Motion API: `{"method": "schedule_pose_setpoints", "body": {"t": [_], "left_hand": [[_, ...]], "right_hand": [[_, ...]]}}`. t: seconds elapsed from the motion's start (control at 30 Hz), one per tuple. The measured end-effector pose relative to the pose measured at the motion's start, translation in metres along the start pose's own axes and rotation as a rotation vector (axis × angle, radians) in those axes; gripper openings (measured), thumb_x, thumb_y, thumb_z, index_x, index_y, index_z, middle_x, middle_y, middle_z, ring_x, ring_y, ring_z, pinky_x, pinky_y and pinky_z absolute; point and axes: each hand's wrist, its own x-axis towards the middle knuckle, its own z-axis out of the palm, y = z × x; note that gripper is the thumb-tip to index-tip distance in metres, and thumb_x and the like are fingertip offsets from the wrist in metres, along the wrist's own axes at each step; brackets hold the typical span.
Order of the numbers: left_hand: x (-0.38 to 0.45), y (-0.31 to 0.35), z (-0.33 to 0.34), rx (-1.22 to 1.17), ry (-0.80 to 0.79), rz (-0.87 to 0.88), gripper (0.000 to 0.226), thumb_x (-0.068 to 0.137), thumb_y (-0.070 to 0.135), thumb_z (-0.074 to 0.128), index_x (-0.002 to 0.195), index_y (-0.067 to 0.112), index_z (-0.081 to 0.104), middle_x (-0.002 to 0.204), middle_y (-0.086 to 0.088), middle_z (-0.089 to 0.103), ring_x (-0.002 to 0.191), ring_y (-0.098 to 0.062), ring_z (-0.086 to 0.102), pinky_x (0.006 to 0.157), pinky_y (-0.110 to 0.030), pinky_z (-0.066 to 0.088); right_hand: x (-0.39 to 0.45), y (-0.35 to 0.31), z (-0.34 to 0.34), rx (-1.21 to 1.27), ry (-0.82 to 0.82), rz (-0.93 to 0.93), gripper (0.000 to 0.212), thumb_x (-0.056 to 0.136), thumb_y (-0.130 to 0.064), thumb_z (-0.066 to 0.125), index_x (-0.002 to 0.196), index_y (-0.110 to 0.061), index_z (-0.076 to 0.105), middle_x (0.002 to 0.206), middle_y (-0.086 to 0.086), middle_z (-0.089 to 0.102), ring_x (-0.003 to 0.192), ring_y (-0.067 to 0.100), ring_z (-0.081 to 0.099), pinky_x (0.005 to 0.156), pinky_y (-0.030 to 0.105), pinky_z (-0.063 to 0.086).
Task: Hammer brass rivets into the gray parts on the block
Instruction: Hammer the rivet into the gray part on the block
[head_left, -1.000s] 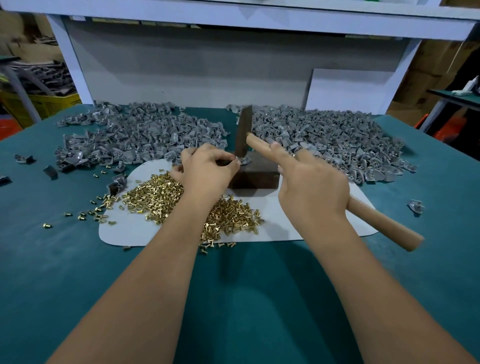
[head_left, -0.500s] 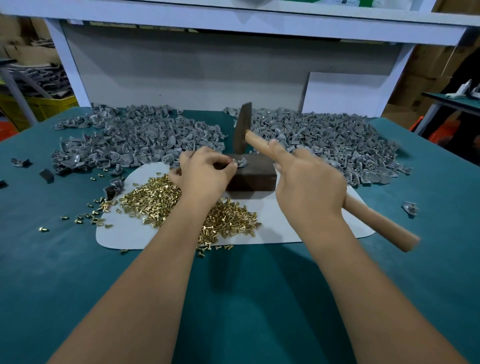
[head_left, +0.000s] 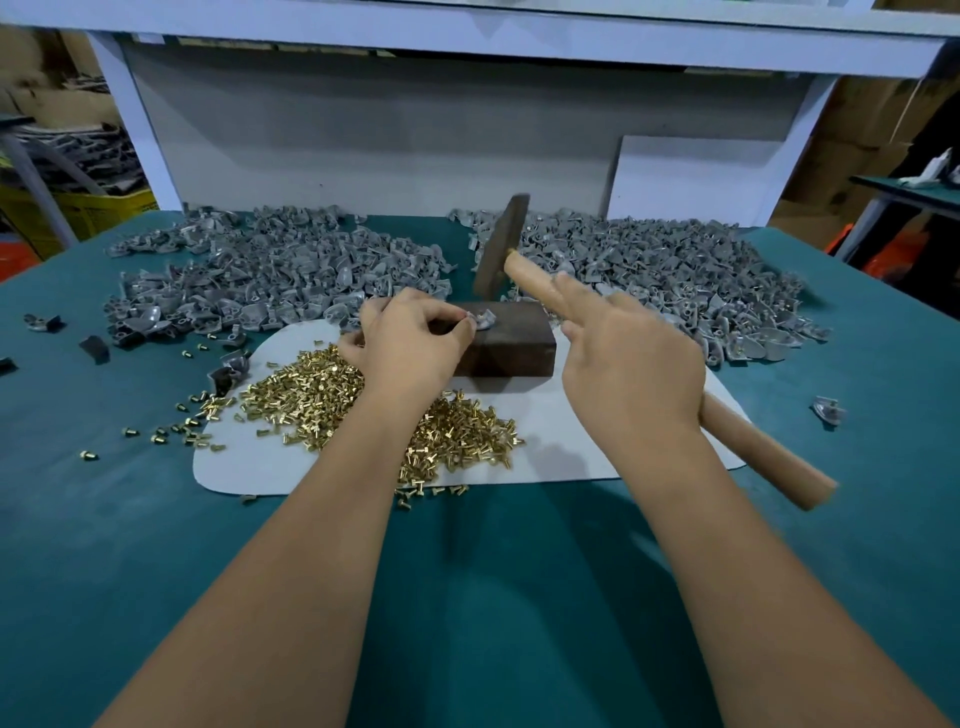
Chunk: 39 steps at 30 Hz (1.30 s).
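A person works at a teal-covered table (head_left: 467, 597). On a white mat (head_left: 260, 462) near the table's middle sits a dark rectangular block (head_left: 511, 345). The left hand (head_left: 410, 345) rests at the block's left end, thumb and forefinger pinched narrowly on a small gray part (head_left: 483, 319) that lies on the block's top surface; the other fingers are curled. Whether a rivet is already seated in that part is too small to tell.

The right hand (head_left: 631, 371) is wrapped around the wooden handle of a hammer (head_left: 530, 278), with the forefinger and middle finger stretched forward along the handle. The hammer's dark metal head is raised above the far edge of the block, apart from it, and the handle's butt sticks out toward the table's right edge.

A pile of brass rivets (head_left: 306, 389) covers the mat's left and near side, partly under the left forearm, with a few strays scattered on the teal surface toward the left edge. Two large heaps of gray parts lie along the far edge of the table: one far left (head_left: 260, 270), one far right (head_left: 665, 280). A single gray piece (head_left: 828, 409) lies alone near the right edge.
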Motion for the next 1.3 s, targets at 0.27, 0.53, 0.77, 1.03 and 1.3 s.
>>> {"method": "schedule_pose_setpoints", "body": {"t": [0.27, 0.53, 0.77, 1.03, 1.3], "left_hand": [[0.001, 0.003, -0.004, -0.063, -0.071, -0.051, 0.010, 0.089, 0.046, 0.065, 0.091, 0.041, 0.073, 0.106, 0.019, 0.049, 0.124, -0.015, 0.024, 0.108, -0.049, 0.015], [-0.004, 0.007, -0.011, -0.279, -0.139, -0.082, 0.008, 0.086, 0.040, 0.068, 0.083, 0.039, 0.075, 0.132, 0.002, 0.043, 0.130, -0.022, 0.021, 0.110, -0.046, 0.015], [-0.005, 0.006, -0.011, -0.294, -0.136, -0.065, 0.007, 0.085, 0.040, 0.069, 0.081, 0.038, 0.075, 0.129, 0.005, 0.046, 0.126, -0.019, 0.023, 0.097, -0.037, 0.018], [-0.005, 0.006, -0.011, -0.346, -0.182, -0.027, 0.009, 0.079, 0.041, 0.071, 0.073, 0.048, 0.073, 0.128, 0.003, 0.044, 0.127, -0.026, 0.029, 0.112, -0.049, 0.025], [-0.002, 0.005, -0.010, -0.361, -0.152, 0.013, 0.025, 0.079, 0.030, 0.069, 0.062, 0.049, 0.069, 0.108, 0.015, 0.049, 0.129, -0.025, 0.033, 0.112, -0.051, 0.025]], "right_hand": [[0.007, 0.033, 0.010, 0.092, -0.115, 0.315, 0.024, 0.093, -0.013, 0.047, 0.113, -0.021, 0.057, 0.089, 0.008, 0.049, 0.063, 0.027, 0.038, 0.058, 0.031, 0.028], [0.007, 0.045, 0.015, 0.005, -0.285, 0.351, 0.018, 0.085, -0.013, 0.050, 0.093, -0.017, 0.065, 0.064, 0.001, 0.048, 0.061, 0.028, 0.044, 0.050, 0.024, 0.026], [0.005, 0.031, 0.016, -0.027, -0.123, 0.182, 0.029, 0.094, -0.031, 0.049, 0.108, -0.017, 0.071, 0.104, 0.014, 0.060, 0.101, 0.036, 0.050, 0.082, 0.038, 0.040], [0.011, -0.004, 0.026, 0.742, -0.216, 0.124, 0.031, 0.089, -0.020, 0.062, 0.119, -0.028, 0.065, 0.091, -0.014, 0.065, 0.083, 0.004, 0.059, 0.076, 0.024, 0.048], [0.038, -0.020, 0.030, 0.492, -0.214, -0.163, 0.030, 0.086, -0.023, 0.067, 0.115, -0.028, 0.066, 0.103, -0.007, 0.059, 0.097, 0.013, 0.055, 0.084, 0.032, 0.047]]}}
